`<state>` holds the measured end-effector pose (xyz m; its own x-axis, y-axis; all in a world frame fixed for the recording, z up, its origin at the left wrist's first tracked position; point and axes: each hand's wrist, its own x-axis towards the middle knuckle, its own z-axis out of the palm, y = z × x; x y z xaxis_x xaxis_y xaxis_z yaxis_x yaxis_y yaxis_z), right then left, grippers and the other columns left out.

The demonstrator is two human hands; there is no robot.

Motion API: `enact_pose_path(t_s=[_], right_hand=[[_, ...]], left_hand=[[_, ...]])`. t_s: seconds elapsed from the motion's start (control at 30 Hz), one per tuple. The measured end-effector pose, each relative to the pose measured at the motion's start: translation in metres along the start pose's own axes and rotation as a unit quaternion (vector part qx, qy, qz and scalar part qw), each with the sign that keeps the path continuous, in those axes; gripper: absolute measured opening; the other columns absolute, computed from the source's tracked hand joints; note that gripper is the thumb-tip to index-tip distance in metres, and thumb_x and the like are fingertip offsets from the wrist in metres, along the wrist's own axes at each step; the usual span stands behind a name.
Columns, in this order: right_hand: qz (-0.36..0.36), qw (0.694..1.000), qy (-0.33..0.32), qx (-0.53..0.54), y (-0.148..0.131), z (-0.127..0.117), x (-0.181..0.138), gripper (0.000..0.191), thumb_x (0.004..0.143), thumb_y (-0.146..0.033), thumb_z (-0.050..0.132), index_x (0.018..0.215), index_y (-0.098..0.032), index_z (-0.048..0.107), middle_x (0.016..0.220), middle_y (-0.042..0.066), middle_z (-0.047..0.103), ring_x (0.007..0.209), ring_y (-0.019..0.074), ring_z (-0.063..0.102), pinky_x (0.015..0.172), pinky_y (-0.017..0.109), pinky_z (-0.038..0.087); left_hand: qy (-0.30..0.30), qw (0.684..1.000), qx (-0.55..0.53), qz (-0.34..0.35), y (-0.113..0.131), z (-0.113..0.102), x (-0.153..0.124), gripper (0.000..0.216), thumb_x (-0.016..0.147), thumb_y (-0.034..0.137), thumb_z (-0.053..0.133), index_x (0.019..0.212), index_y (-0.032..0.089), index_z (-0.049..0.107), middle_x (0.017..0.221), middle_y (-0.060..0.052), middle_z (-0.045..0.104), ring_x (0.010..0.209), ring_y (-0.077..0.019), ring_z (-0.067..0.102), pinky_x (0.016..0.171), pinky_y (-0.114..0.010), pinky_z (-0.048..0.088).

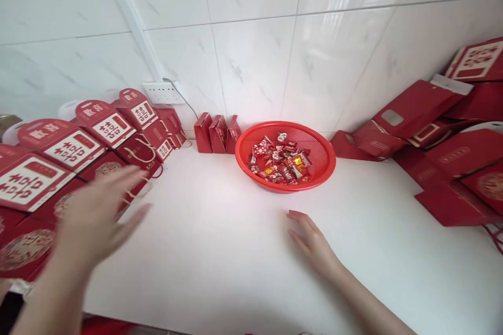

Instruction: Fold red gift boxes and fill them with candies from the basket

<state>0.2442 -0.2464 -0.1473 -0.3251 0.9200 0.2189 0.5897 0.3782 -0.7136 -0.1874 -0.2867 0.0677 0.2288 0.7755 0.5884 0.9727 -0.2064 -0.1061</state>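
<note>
My left hand (pixel 100 214) is raised at the left, fingers stretched and thumb apart, somewhat blurred. It holds nothing and hovers in front of red gift bags (pixel 65 196) with cord handles; whether it touches one I cannot tell. On the white tabletop (pixel 204 251), my right hand (pixel 312 241) rests with loosely extended fingers and nothing in its grasp. Beyond it stands a red plastic basket (pixel 326 167) holding many wrapped candies (pixel 281 159), mostly red and white.
Red gift boxes (pixel 112 128) with white character panels line the left. Several small red boxes (pixel 217 133) stand against the tiled wall (pixel 255 63). More red boxes and bags (pixel 444 152) are heaped at the right. A power strip (pixel 163 92) hangs on the wall.
</note>
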Motion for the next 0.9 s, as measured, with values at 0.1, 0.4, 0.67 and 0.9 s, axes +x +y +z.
enact_pose_path(t_s=[0.1, 0.4, 0.67, 0.9], right_hand=[[-0.041, 0.990, -0.038, -0.129, 0.021, -0.009, -0.005, 0.042, 0.101, -0.040, 0.042, 0.140, -0.025, 0.046, 0.153, 0.009, 0.045, 0.141, 0.0263, 0.042, 0.117, 0.054, 0.033], [0.116, 0.949, 0.003, -0.294, 0.125, -0.086, 0.007, 0.058, 0.101, -0.058, 0.031, 0.155, -0.039, 0.028, 0.163, -0.004, 0.024, 0.151, 0.0261, 0.023, 0.121, 0.057, 0.018], [0.204, 0.926, 0.146, -0.281, 0.205, -0.141, 0.072, 0.052, 0.098, -0.046, 0.039, 0.141, -0.021, 0.052, 0.152, 0.009, 0.046, 0.141, 0.0275, 0.042, 0.116, 0.050, 0.030], [0.178, 0.905, 0.262, -0.285, 0.202, -0.149, 0.077, 0.044, 0.094, -0.033, 0.039, 0.127, -0.012, 0.059, 0.140, 0.018, 0.055, 0.128, 0.0284, 0.052, 0.106, 0.045, 0.041]], left_hand=[[-0.181, 0.970, -0.111, 0.115, 0.048, 0.092, -0.001, 0.050, 0.098, 0.049, 0.048, 0.142, 0.026, 0.048, 0.141, -0.005, 0.059, 0.125, -0.0241, 0.058, 0.107, -0.041, 0.046], [-0.322, 0.859, -0.294, 0.269, 0.195, 0.203, -0.003, 0.076, 0.095, 0.055, 0.052, 0.158, 0.034, 0.014, 0.165, -0.004, 0.017, 0.153, -0.0304, 0.018, 0.124, -0.058, 0.009], [-0.329, 0.860, -0.298, 0.250, 0.207, 0.215, 0.016, 0.066, 0.098, 0.051, 0.047, 0.156, 0.036, 0.019, 0.165, 0.000, 0.021, 0.153, -0.0271, 0.019, 0.125, -0.054, 0.014], [-0.331, 0.860, -0.299, 0.249, 0.205, 0.213, 0.016, 0.063, 0.099, 0.052, 0.044, 0.156, 0.036, 0.021, 0.164, 0.000, 0.023, 0.153, -0.0270, 0.020, 0.125, -0.052, 0.015]])
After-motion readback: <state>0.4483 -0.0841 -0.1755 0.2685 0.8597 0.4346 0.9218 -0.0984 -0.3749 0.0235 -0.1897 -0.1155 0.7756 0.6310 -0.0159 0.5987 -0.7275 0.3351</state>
